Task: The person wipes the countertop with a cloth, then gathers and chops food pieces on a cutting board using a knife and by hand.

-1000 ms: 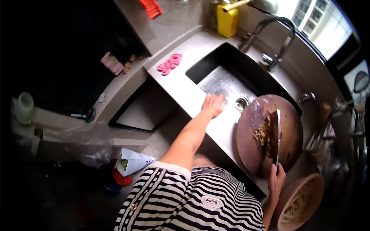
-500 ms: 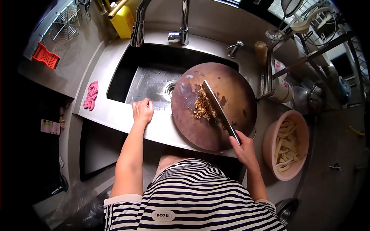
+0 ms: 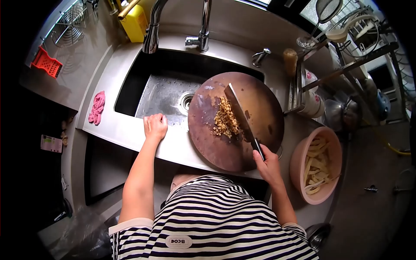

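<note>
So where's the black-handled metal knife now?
In the head view, the knife is right of centre over the round brown board, beside the golden-brown chopped heap, gripped by the right hand.

Smooth metal knife (image 3: 242, 115), matt wooden board (image 3: 265, 108), glossy metal tap (image 3: 204, 37)

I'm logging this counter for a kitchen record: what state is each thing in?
Knife, gripped by the right hand
Chopped bits, loosely heaped
Round board, partly covering the sink
Sink, wet inside
Faucet, no water showing
Pink cloth, crumpled
Pink basin, holding pale strips
Left hand, fingers curled, at the sink's edge
</note>
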A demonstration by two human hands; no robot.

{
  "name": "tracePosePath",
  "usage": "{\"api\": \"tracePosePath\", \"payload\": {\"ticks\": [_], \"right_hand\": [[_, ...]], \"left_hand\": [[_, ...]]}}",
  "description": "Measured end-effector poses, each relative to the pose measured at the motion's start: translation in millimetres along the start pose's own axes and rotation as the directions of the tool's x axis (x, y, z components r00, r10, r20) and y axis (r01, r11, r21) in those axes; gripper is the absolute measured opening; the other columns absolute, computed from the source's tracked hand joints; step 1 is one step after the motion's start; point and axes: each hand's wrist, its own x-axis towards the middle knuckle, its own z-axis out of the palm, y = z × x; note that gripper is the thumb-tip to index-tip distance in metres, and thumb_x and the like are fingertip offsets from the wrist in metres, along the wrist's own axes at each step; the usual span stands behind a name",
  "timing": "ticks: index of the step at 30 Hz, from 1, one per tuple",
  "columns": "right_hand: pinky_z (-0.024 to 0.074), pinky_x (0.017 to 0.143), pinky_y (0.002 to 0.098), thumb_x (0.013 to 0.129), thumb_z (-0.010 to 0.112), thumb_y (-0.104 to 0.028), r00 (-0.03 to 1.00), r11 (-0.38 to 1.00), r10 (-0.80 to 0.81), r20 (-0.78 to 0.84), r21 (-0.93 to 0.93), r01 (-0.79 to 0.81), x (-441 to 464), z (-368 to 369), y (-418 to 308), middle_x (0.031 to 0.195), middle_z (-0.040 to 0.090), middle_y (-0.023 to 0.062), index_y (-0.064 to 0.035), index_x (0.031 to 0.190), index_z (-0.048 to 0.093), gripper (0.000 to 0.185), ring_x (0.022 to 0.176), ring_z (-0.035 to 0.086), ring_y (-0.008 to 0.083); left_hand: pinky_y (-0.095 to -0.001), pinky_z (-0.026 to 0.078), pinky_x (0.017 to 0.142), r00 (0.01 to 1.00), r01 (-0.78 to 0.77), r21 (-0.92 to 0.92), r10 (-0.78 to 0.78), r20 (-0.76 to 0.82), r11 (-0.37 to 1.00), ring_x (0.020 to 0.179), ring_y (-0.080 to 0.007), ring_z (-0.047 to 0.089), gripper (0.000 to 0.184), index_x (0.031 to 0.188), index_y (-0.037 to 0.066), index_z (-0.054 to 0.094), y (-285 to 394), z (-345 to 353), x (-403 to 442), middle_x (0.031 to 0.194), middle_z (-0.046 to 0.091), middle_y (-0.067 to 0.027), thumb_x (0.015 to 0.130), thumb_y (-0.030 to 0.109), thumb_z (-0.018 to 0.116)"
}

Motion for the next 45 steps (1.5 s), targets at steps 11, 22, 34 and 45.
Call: {"api": "tracePosePath", "payload": {"ticks": [11,22,34,45], "right_hand": [[0.0433,0.056,0.0258,0.086,0.061,-0.013,0.998,1.000,0.023,0.058,-0.013,-0.022,2,-1,-4,0.065,0.055,0.0072,0.0003,0.104,0.061,0.022,0.057,0.050,0.0106],[0.0424,0.054,0.0253,0.087,0.062,-0.016,0.999,0.998,0.034,-0.015,-0.046,-0.035,-5,-6,7,0.063,0.055,0.0054,-0.0013,0.109,0.061,0.026,0.056,0.049,0.0090],[0.0404,0.054,0.0236,0.088,0.061,-0.018,0.994,0.994,0.112,-0.010,-0.005,-0.112,-9,0,8,0.061,0.051,0.0008,-0.0011,0.107,0.062,0.025,0.057,0.045,0.0059],[0.0433,0.056,0.0269,0.088,0.060,-0.018,0.997,0.998,0.067,-0.028,-0.013,-0.067,-20,2,17,0.064,0.056,0.0045,-0.0006,0.106,0.062,0.024,0.058,0.048,0.0087]], "left_hand": [[-0.0395,0.039,0.081,0.999,-0.036,-0.004,0.036,0.006,0.999,0.079,-0.0296,0.060,0.021,0.072,0.005,0.060,-1,0,2,0.076,0.065,-0.0131,0.083,0.022,0.053],[-0.0387,0.039,0.082,1.000,-0.013,0.002,0.013,0.007,1.000,0.081,-0.0291,0.061,0.019,0.078,0.006,0.062,-1,2,1,0.079,0.066,-0.0131,0.083,0.022,0.053],[-0.0387,0.040,0.082,1.000,-0.013,-0.010,0.013,-0.005,1.000,0.081,-0.0301,0.061,0.021,0.076,0.006,0.063,0,2,2,0.079,0.066,-0.0143,0.082,0.023,0.053],[-0.0379,0.039,0.083,1.000,0.000,-0.017,0.000,0.015,1.000,0.082,-0.0289,0.061,0.020,0.077,0.006,0.063,1,-1,1,0.081,0.066,-0.0132,0.082,0.023,0.054]]}}
